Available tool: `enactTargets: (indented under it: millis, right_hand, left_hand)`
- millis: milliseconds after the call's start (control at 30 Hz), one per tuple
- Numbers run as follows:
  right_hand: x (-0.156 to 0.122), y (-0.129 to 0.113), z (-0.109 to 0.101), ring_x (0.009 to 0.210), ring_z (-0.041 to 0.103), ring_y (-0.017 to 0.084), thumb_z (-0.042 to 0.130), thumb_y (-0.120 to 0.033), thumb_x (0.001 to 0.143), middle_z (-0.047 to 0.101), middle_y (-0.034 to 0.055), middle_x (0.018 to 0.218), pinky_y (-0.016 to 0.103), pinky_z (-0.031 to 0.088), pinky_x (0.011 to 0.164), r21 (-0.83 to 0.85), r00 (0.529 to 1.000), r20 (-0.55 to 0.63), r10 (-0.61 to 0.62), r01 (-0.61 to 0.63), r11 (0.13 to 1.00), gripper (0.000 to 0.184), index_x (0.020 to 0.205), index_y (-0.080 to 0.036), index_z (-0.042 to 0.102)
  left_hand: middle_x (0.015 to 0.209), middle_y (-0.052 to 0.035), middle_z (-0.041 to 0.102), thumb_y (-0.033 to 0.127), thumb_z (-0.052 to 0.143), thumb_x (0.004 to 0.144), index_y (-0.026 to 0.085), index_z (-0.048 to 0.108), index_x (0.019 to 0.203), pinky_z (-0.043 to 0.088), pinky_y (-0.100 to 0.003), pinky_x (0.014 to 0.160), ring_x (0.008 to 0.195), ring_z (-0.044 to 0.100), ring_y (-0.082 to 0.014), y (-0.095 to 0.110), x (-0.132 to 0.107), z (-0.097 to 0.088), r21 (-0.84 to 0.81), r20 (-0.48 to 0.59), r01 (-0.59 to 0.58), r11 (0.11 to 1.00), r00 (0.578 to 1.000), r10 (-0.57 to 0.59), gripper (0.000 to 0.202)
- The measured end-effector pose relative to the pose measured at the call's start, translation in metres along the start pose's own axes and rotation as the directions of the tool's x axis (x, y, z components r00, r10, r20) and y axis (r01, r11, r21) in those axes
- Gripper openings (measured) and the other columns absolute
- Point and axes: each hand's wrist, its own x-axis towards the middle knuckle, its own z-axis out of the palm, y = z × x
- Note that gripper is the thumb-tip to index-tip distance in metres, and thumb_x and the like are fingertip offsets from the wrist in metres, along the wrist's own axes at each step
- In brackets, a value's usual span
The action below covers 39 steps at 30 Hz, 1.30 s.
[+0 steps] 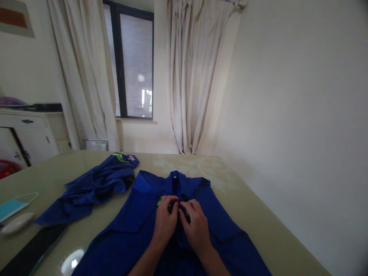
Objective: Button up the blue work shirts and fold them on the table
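Note:
A blue work jacket (138, 214) lies spread on the table, its collar at the far end and its sleeves reaching toward me. My left hand (167, 216) and my right hand (195, 222) meet at the jacket's front, just below the collar. Both pinch the front edges of the cloth, thumbs and fingertips close together. Whether a button or other fastener sits between the fingers is hidden. A bit of yellow-green reflective strip (160, 200) shows beside my left fingers.
Another crumpled blue garment (97, 188) with a yellow-green strip lies to the left. Nearer on that side are a light-blue face mask (13, 209), a whitish oval object (18, 223) and a flat black object (31, 251). A wall (301, 134) borders the table's right side.

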Motion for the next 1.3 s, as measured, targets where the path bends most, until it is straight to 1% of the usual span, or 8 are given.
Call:
enactTargets:
  millis: [200, 333, 533, 633, 767, 967, 1167, 1300]
  right_hand:
    - [0.000, 0.002, 0.002, 0.099, 0.062, 0.023, 0.059, -0.019, 0.094, 0.065, 0.0056, 0.104, 0.034, 0.052, 0.089, -0.011, 1.000, -0.013, -0.016, 0.015, 1.000, 0.025, 0.116, -0.027, 0.069]
    - [0.001, -0.003, 0.000, 0.101, 0.062, 0.023, 0.061, -0.018, 0.092, 0.065, 0.0055, 0.106, 0.035, 0.052, 0.091, 0.037, 1.000, -0.015, -0.022, 0.023, 0.999, 0.028, 0.118, -0.027, 0.067]
    - [-0.002, -0.006, 0.001, 0.104, 0.062, 0.025, 0.064, -0.012, 0.083, 0.067, 0.0047, 0.109, 0.036, 0.051, 0.094, 0.078, 1.000, -0.001, -0.021, 0.021, 0.997, 0.037, 0.116, -0.027, 0.065]
    - [-0.002, -0.002, 0.005, 0.103, 0.063, 0.024, 0.061, -0.011, 0.085, 0.068, 0.0042, 0.107, 0.036, 0.051, 0.093, 0.111, 1.000, 0.001, 0.010, -0.011, 0.994, 0.032, 0.112, -0.027, 0.067]
    - [0.001, 0.003, 0.008, 0.100, 0.066, 0.023, 0.058, -0.015, 0.090, 0.070, 0.0047, 0.105, 0.034, 0.052, 0.091, 0.210, 0.998, -0.011, 0.065, -0.061, 0.976, 0.024, 0.109, -0.025, 0.069]
    - [0.003, 0.005, 0.010, 0.095, 0.067, 0.021, 0.051, -0.013, 0.093, 0.070, 0.0048, 0.101, 0.031, 0.052, 0.086, 0.270, 0.996, -0.053, 0.066, -0.049, 0.962, 0.029, 0.107, -0.025, 0.073]
    - [0.002, 0.006, 0.009, 0.087, 0.066, 0.022, 0.064, -0.021, 0.090, 0.069, 0.0045, 0.095, 0.030, 0.052, 0.077, 0.227, 0.990, -0.108, 0.093, -0.067, 0.972, 0.016, 0.102, -0.025, 0.074]
    - [0.003, 0.008, 0.010, 0.075, 0.064, 0.019, 0.066, -0.025, 0.091, 0.068, 0.0028, 0.090, 0.028, 0.050, 0.069, 0.277, 0.988, -0.094, 0.121, -0.091, 0.957, 0.010, 0.097, -0.025, 0.074]
  left_hand:
    - [0.099, -0.0056, 0.068, 0.031, 0.057, 0.086, 0.023, 0.072, 0.094, 0.053, -0.035, 0.082, 0.092, 0.067, -0.0226, 0.003, 0.001, -0.003, -0.060, 0.024, 0.013, 0.998, 1.000, -0.011, 0.019]
    - [0.096, -0.0052, 0.069, 0.033, 0.057, 0.085, 0.022, 0.071, 0.093, 0.053, -0.034, 0.080, 0.087, 0.067, -0.0216, 0.001, 0.002, -0.001, -0.088, 0.012, 0.021, 0.996, 1.000, -0.020, 0.020]
    - [0.093, -0.0056, 0.071, 0.036, 0.061, 0.079, 0.020, 0.071, 0.092, 0.053, -0.035, 0.079, 0.083, 0.068, -0.0225, -0.010, 0.005, 0.001, -0.169, 0.052, 0.151, 0.974, 0.988, -0.144, 0.023]
    - [0.095, -0.0066, 0.073, 0.038, 0.061, 0.078, 0.019, 0.071, 0.094, 0.054, -0.037, 0.081, 0.086, 0.069, -0.0237, -0.014, 0.005, 0.002, -0.187, 0.086, 0.175, 0.967, 0.983, -0.162, 0.027]
    - [0.097, -0.0079, 0.072, 0.041, 0.057, 0.083, 0.020, 0.072, 0.096, 0.054, -0.040, 0.084, 0.091, 0.068, -0.0252, -0.012, 0.003, 0.003, -0.109, 0.042, 0.104, 0.989, 0.994, -0.100, 0.029]
    - [0.097, -0.0087, 0.073, 0.041, 0.053, 0.088, 0.020, 0.073, 0.095, 0.054, -0.040, 0.082, 0.089, 0.069, -0.0253, -0.004, 0.000, 0.001, -0.016, 0.027, 0.035, 0.999, 0.999, -0.035, 0.030]
    - [0.092, -0.0065, 0.077, 0.042, 0.058, 0.087, 0.021, 0.074, 0.095, 0.054, -0.037, 0.078, 0.083, 0.071, -0.0246, 0.003, -0.001, -0.003, -0.034, 0.084, 0.105, 0.994, 0.991, -0.102, 0.027]
    - [0.092, -0.0064, 0.079, 0.041, 0.060, 0.086, 0.021, 0.075, 0.093, 0.054, -0.037, 0.081, 0.089, 0.072, -0.0259, 0.003, 0.000, -0.003, -0.071, 0.101, 0.120, 0.990, 0.988, -0.113, 0.026]
